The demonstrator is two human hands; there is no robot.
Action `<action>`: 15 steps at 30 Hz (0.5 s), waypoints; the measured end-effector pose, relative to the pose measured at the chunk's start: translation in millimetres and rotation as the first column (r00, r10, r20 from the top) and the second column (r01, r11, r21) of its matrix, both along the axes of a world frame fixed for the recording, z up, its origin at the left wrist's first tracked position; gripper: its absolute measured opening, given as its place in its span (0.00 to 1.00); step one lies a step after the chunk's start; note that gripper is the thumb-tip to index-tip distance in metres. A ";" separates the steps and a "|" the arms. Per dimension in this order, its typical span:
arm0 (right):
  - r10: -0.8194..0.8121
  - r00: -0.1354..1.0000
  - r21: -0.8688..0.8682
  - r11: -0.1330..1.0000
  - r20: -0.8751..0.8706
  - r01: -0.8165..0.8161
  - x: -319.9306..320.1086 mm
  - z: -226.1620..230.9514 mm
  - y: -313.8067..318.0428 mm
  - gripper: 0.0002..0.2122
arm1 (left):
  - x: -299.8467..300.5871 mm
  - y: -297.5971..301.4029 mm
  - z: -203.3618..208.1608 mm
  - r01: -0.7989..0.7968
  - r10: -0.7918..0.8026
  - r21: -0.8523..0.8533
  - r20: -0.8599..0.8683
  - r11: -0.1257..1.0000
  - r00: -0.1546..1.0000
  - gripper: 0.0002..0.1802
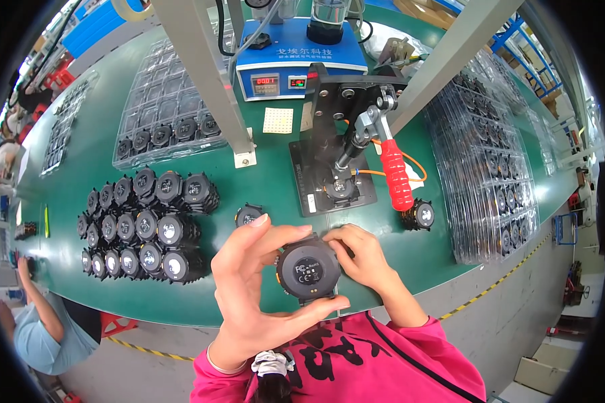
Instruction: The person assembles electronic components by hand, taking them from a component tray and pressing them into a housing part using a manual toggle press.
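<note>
A round black watch case (308, 270), its printed back facing up, is gripped at top and bottom by the thumb and fingers of my left hand (249, 282). Close by on the right, my right hand (363, 258) has its fingers curled in, the tips near the case's upper right edge; whether they pinch anything is hidden. Just beyond my left fingers lies another black watch case (249, 215). A clamp press with a red handle (396, 176) stands ahead, and a watch case (341, 190) sits on its base under the plunger.
Stacked watch cases (148, 225) stand in rows at left. A small stack (420, 215) is beside the press. Clear trays (477, 174) pile up at right, and another tray (161, 101) lies back left. A blue tester box (302, 60) stands behind. A co-worker (47, 329) is at far left.
</note>
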State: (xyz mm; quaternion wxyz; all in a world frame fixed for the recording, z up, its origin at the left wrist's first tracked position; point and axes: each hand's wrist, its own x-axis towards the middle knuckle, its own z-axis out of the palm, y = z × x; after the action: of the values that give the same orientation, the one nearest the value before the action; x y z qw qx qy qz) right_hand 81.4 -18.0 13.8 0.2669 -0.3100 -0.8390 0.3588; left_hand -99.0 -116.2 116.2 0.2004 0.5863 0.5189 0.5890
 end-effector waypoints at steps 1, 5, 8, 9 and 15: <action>-0.002 1.000 -0.002 1.000 0.001 0.002 0.0 -0.8 0.0 0.05 | 0.5 0.2 -0.3 0.004 -0.004 0.003 -0.001 1.000 1.000 0.63; 0.000 0.999 0.023 1.000 -0.053 0.002 0.0 -3.5 0.3 0.06 | 1.7 4.2 4.0 0.047 -0.047 0.046 -0.006 0.998 0.999 0.59; 0.000 1.000 0.001 1.000 -0.009 0.000 0.7 -0.4 0.2 0.05 | 0.0 5.1 -2.6 0.161 -0.165 0.041 0.139 0.986 0.976 0.55; 0.000 1.000 0.010 1.000 -0.007 0.000 -0.4 0.5 -0.1 0.05 | 5.6 2.3 -2.2 0.186 -0.154 -0.032 0.429 0.982 0.890 0.50; 0.030 0.999 0.032 0.999 -0.014 -0.029 4.2 -13.9 1.7 0.05 | 4.0 11.8 -10.0 0.577 -0.262 0.180 0.963 0.797 0.061 0.38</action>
State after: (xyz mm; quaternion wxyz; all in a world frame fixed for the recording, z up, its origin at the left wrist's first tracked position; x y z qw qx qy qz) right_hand 85.6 -16.2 -0.1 0.2726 -0.2908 -0.8470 0.3517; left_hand -94.9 -104.4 106.2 0.7121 0.1816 0.1513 0.6611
